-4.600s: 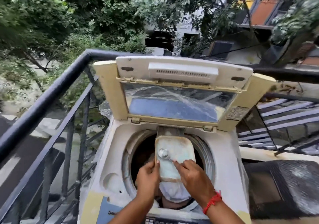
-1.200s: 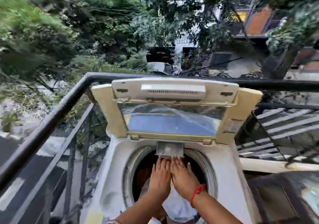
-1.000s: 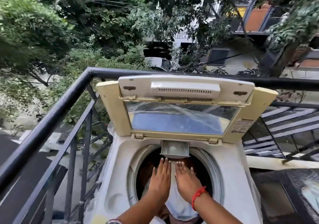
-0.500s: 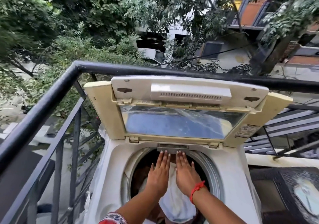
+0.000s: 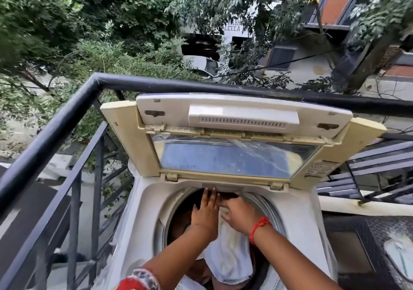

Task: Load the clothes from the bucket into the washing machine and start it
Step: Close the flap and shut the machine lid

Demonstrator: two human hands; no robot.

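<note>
My left hand [image 5: 204, 214] lay flat with its fingers [image 5: 210, 197] straight and close together, tips reaching the grey detergent drawer [image 5: 223, 186] at the twelve o'clock edge of the drum opening [image 5: 266, 202]; it gripped nothing. My right hand [image 5: 238, 214] sat just beside it at three o'clock, fingers pointing toward the left hand; how far they curled I could not tell, and I saw nothing held in them. A red thread [image 5: 259, 227] circled that wrist. Beneath both hands, the clothes [image 5: 230, 258] were already in the washing machine [image 5: 143, 211]: a soft, crumpled pale-blue cloth over darker brownish fabric. The machine's plastic body was yellowed white and smooth, its round drum rim ribbed metal. The lid [image 5: 234, 142] stood propped open at twelve o'clock, a hazy rectangular window in a cream frame. A black tubular metal railing [image 5: 67, 113] ran from nine o'clock round behind the lid.
</note>
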